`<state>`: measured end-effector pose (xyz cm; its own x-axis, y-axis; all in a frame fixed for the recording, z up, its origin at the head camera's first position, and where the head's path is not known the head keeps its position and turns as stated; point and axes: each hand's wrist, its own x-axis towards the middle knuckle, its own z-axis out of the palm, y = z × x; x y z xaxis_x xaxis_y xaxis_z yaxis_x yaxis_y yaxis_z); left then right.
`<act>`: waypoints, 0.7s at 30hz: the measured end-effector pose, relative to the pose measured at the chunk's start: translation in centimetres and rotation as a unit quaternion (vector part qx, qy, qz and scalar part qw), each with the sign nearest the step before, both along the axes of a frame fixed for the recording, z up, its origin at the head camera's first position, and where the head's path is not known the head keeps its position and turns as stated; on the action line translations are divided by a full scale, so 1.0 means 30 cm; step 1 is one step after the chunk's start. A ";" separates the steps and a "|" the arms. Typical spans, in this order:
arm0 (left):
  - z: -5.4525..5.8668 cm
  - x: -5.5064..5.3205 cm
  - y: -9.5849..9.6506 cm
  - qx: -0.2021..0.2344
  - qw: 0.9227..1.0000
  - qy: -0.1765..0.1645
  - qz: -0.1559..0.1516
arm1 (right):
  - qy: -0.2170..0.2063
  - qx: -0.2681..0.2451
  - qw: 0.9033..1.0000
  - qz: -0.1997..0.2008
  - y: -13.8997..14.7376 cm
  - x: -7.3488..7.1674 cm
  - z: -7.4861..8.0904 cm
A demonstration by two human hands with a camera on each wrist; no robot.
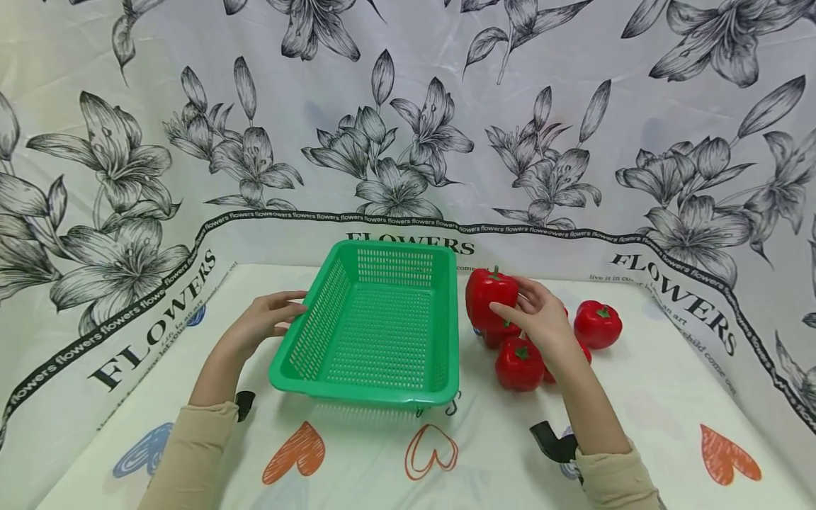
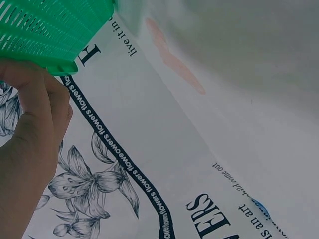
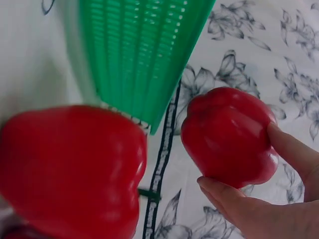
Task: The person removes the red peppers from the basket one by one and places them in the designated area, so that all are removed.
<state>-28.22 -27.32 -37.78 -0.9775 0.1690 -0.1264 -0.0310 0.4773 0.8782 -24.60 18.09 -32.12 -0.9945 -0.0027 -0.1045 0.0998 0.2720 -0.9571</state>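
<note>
A green plastic basket with slotted walls stands in the middle of the head view, with a bare floor inside. My left hand holds its left rim, fingers bent at the edge; in the left wrist view the basket hides the fingertips. To the right of the basket, my right hand pinches a red bell pepper between thumb and fingers, above other peppers. The right wrist view shows this held pepper near the basket wall, with another bell pepper large in the foreground.
Several red bell peppers lie in a group under my right hand, and one bell pepper sits at their right. A white cloth with hearts covers the table. Behind rises a flower-printed curtain.
</note>
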 end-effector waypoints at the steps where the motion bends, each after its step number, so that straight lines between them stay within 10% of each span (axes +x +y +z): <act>1: 0.001 0.000 0.000 0.000 1.000 0.000 0.000 | -0.001 0.004 1.000 -0.004 0.014 0.004 -0.002; 21: 0.007 0.005 -0.002 -0.002 1.000 0.004 0.004 | 0.008 0.011 0.994 -0.106 0.291 0.096 -0.064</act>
